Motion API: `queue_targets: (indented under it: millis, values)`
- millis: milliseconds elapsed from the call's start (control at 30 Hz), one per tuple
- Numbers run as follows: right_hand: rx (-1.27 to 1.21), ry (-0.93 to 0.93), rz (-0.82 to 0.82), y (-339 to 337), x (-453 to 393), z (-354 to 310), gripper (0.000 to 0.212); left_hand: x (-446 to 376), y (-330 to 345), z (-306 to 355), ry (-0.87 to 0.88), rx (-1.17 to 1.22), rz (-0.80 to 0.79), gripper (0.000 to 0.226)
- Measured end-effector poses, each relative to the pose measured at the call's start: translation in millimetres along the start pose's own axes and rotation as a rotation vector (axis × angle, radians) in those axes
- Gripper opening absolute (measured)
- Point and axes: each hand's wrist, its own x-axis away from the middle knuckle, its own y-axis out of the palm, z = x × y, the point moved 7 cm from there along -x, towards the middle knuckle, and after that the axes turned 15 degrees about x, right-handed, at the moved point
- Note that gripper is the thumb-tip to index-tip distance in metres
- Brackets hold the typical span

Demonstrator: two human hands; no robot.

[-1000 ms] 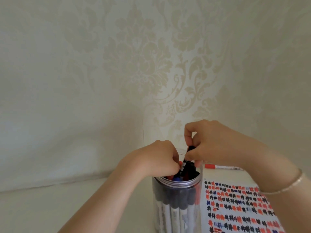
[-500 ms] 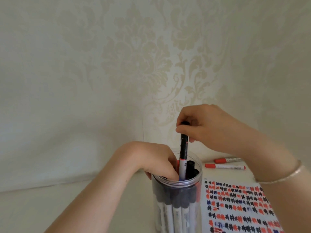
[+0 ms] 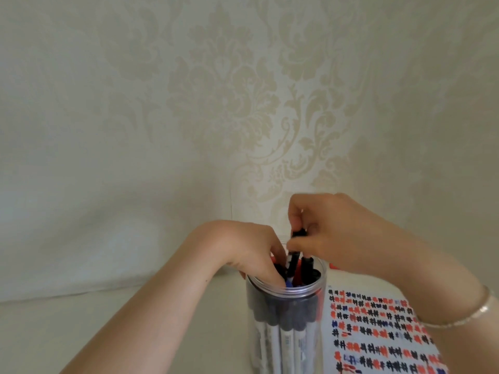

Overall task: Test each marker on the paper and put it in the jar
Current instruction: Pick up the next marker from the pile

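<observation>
Since half a second ago the right hand [image 3: 332, 236] has come down, so the black-capped marker [image 3: 294, 255] it held high above the jar now sits much deeper, only its cap end standing clear of the rim.

On the left, the left hand [image 3: 253, 252] reaches into the mouth of the clear plastic jar [image 3: 286, 327], fingers curled down among the packed markers [image 3: 275, 336]. Whether it grips one or just presses them aside I cannot tell; most likely it holds a gap open for the newcomer.

In the middle, the jar is crowded with upright markers, which explains the careful two-handed work. The right hand pinches the marker's cap between thumb and fingertips, steering it near-vertically into that gap.

To the right, the test paper [image 3: 378, 336] lies just beside the jar, covered in rows of red, black and blue marks. A red marker end [image 3: 332, 265] peeks out behind the right hand, probably awaiting its turn. A bracelet [image 3: 469, 314] circles the right wrist.
</observation>
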Motion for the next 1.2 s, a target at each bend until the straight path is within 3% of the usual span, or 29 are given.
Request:
queue_targets:
  millis: [133,367,533,567,767,933,1200]
  values:
    - [0.076,0.062,-0.11,9,-4,9,0.026,5,-8,-7,0.026,0.072,0.103,0.027]
    - [0.294,0.041,-0.197,21,-8,-8,0.037,3,-8,-7,-0.009,0.085,0.102,0.017]
    - [0.428,0.002,-0.162,24,-4,-25,0.005,0,-8,-2,0.014,-0.052,0.203,0.01]
    - [0.434,0.006,-0.168,25,-3,-26,0.012,0,-8,-1,0.006,-0.08,0.239,0.012]
    - [0.387,0.06,-0.215,33,-6,-23,0.015,3,-6,-3,-0.007,-0.069,0.252,0.02]
    - [0.049,0.134,-0.385,33,-8,3,0.028,2,-8,-6,-0.028,0.029,0.23,0.03]
    - [0.01,0.113,-0.375,34,-14,3,0.014,-4,-6,-11,-0.011,0.11,0.251,0.039]
